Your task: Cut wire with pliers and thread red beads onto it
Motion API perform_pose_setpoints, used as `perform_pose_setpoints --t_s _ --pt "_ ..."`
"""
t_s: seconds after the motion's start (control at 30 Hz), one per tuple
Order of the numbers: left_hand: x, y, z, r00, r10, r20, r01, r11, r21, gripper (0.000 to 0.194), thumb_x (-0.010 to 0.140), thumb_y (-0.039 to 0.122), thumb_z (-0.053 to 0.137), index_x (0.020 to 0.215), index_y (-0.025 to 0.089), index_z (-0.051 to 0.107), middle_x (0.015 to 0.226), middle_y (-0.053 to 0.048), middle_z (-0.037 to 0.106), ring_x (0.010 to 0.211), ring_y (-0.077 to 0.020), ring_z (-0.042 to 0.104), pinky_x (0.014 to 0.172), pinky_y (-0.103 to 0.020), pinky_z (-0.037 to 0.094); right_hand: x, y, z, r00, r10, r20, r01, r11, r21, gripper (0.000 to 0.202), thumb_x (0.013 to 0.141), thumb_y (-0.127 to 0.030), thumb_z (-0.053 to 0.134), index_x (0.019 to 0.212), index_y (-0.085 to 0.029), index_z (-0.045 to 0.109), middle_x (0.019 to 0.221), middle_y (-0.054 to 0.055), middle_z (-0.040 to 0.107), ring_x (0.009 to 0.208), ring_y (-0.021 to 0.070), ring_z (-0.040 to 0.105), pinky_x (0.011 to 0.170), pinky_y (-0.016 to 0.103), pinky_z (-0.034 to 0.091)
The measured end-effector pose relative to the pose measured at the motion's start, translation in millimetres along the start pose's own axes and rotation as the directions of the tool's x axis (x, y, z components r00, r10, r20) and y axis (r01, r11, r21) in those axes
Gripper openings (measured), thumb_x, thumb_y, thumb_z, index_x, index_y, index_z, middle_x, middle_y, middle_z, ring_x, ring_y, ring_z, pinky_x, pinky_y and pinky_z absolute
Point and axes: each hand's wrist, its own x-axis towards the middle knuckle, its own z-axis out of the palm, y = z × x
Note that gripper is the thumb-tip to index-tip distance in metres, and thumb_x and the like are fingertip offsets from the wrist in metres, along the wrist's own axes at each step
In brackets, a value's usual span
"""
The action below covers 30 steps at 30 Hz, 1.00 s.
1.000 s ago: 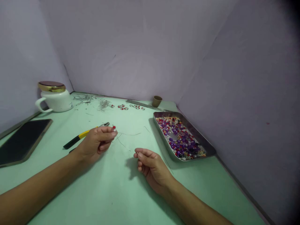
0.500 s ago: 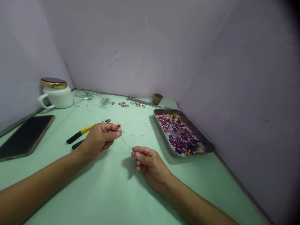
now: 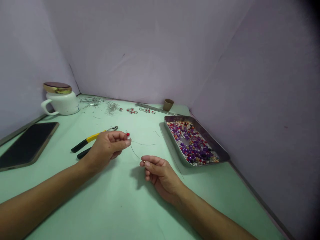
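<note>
Between the thumb and fingers of my left hand is pinched a small beaded wire piece with a red bead and a white one at its top. A thin wire runs from it down to my right hand. There my thumb and forefinger are closed on a tiny gold-brown bead at the wire; whether the wire passes through it I cannot tell. Another wire end sticks out rightward from the left fingertips. Pliers with yellow and black handles lie partly hidden behind my left hand.
A metal tray of mixed beads stands on the right, a small brown cup behind it. Finished-looking beaded rings and wire scraps lie at the back. On the left are a phone and a lidded white mug.
The beaded piece and my left hand have shifted very slightly to the right. Both hands keep the same pinch, and the wire still spans between them.
</note>
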Motion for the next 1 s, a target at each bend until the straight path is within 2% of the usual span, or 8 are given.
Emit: perform_pose_setpoints --t_s 0.47,1.0 --pt "-4.0 2.6 2.4 0.999 0.049 -0.007 -0.049 0.998 0.025 0.009 0.065 0.023 0.066 0.066 0.017 0.059 0.044 0.008 0.039 0.035 -0.0013 0.025 0.034 -0.016 0.015 -0.3 -0.2 -0.6 1.0 0.016 0.009 -0.017 0.998 0.055 0.023 0.057 -0.015 0.075 0.076 -0.012 0.064 0.07 0.002 0.065 0.045 0.0025 0.049 0.045 0.014 0.043" --pt "-2.9 2.1 1.3 0.999 0.037 0.003 -0.037 0.999 0.004 0.007 0.067 0.021 0.065 0.066 0.017 0.059 0.045 0.008 0.04 0.036 -0.0005 0.025 0.035 -0.015 0.015 -1.1 -1.0 0.8 1.0 0.017 0.011 -0.018 0.999 0.046 0.022 0.056 -0.014 0.075 0.075 -0.011 0.064 0.069 0.002 0.065 0.044 0.0027 0.049 0.044 0.014 0.043"
